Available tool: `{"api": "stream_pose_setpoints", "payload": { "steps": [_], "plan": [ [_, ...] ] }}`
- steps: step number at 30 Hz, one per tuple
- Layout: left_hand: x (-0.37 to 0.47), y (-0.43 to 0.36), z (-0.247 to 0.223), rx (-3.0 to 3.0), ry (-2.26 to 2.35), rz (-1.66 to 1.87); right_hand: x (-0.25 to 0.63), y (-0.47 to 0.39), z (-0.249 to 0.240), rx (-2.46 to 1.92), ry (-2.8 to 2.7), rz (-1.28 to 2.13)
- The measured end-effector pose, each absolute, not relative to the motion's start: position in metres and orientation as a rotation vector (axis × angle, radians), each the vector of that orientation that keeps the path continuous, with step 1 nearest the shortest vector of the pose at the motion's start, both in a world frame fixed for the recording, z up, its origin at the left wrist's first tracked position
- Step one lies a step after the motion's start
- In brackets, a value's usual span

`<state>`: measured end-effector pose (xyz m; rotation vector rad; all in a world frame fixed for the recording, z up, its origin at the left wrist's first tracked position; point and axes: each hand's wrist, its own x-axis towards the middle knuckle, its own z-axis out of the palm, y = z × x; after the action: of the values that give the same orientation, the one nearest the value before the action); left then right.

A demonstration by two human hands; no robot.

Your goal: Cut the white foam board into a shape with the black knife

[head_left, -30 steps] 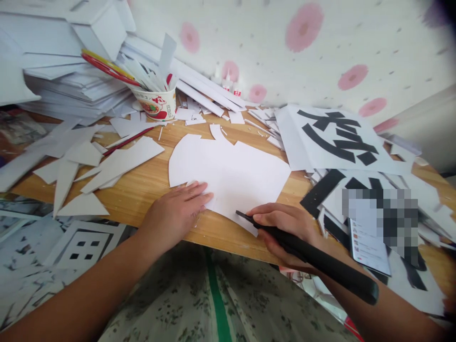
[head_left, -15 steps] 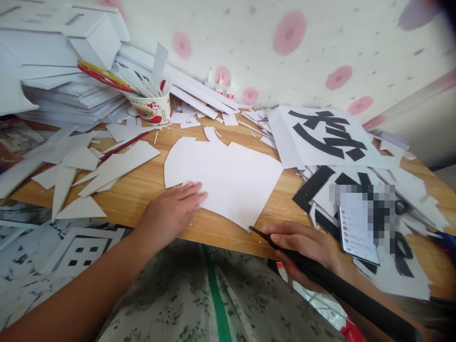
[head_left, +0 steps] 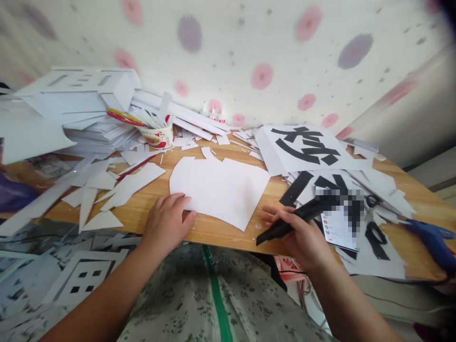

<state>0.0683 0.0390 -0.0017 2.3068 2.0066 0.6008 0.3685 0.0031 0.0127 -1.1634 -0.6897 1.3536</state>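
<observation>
A curved white foam-board piece with notches along its far edge lies flat on the wooden table. My left hand rests at its near-left edge, fingers loosely spread and touching the board; nothing is gripped. To the right of the piece, my right hand is closed round a long black craft knife, whose thick end points down toward the table's front edge. The knife's other end reaches over the phone, and I cannot make out a blade.
White offcuts cover the left side near a paper cup of strips. Stacked white boards stand behind. At right are a printed sheet with black strokes, scissors and a blue glue gun.
My right hand has lifted the knife's tip from the board's near-right corner and turned the knife round, its far end over the phone. My left hand has slid left on the board; the view has tilted up.
</observation>
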Motion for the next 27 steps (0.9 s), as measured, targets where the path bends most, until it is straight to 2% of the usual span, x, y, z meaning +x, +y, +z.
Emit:
{"api": "stream_pose_setpoints", "payload": {
  "steps": [6,11,17,27],
  "plan": [
    [0.067,0.049,-0.005,2.111,2.005,0.804,0.338,0.007,0.011,-1.099,-0.428,1.419],
    [0.063,0.054,-0.013,1.855,1.953,1.173,0.331,0.01,0.013,-0.97,-0.293,1.489],
    [0.069,0.055,-0.021,1.663,1.834,1.561,0.312,0.009,0.012,-0.948,-0.43,1.674],
    [0.055,0.041,0.008,1.692,1.505,1.931,0.302,-0.003,0.007,-0.888,-0.694,1.623]
  ]
}}
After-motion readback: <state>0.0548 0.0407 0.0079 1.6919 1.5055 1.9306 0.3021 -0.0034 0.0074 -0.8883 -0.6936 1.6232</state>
